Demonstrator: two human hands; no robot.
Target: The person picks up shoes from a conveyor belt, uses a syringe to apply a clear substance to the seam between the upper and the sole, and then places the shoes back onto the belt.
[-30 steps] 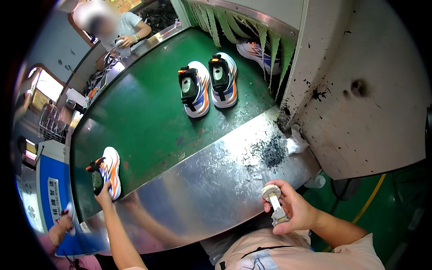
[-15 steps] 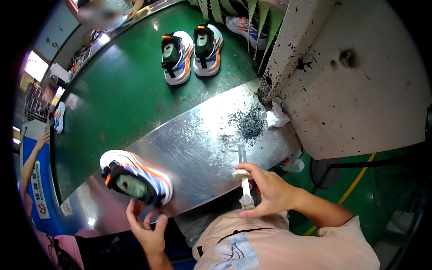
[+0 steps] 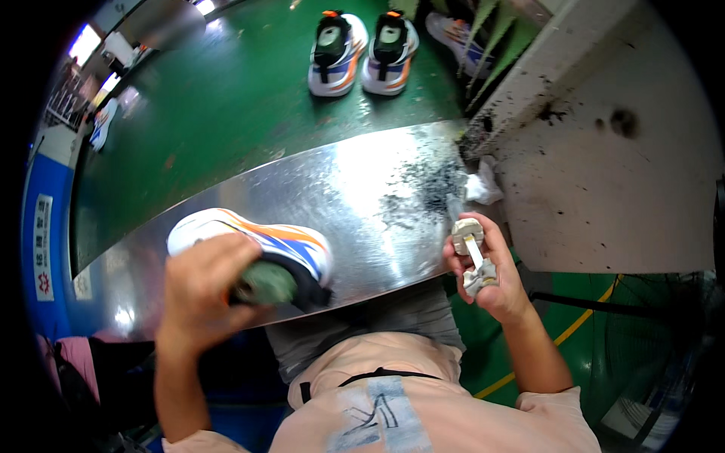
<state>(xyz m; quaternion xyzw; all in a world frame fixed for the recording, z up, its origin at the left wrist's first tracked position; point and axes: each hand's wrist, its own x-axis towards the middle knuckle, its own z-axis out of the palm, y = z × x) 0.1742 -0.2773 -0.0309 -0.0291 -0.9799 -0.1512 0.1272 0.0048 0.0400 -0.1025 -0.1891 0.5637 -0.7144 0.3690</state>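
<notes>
A white, blue and orange sneaker (image 3: 283, 240) lies on the metal ledge in front of me, toe to the left. A pale green shoe last (image 3: 264, 285) fills its opening. My left hand (image 3: 202, 283) is closed on the sneaker beside that opening, hiding the laces and tongue. In my right hand (image 3: 498, 275), held off the ledge's front edge, is a small tool (image 3: 473, 251): a whitish stem with a lumpy beige piece at each end. I cannot make out its exact kind.
Two matching sneakers (image 3: 337, 57) stand on the green belt (image 3: 204, 136), with another (image 3: 453, 41) by the green strip curtain. Black crumbs (image 3: 432, 181) and crumpled white paper (image 3: 484, 183) lie on the metal ledge (image 3: 355, 219) near a white panel (image 3: 604, 174).
My left hand has gone from below the sneaker to over it and grips it. My right hand has moved right and turned palm up with the tool. The view has shifted.
</notes>
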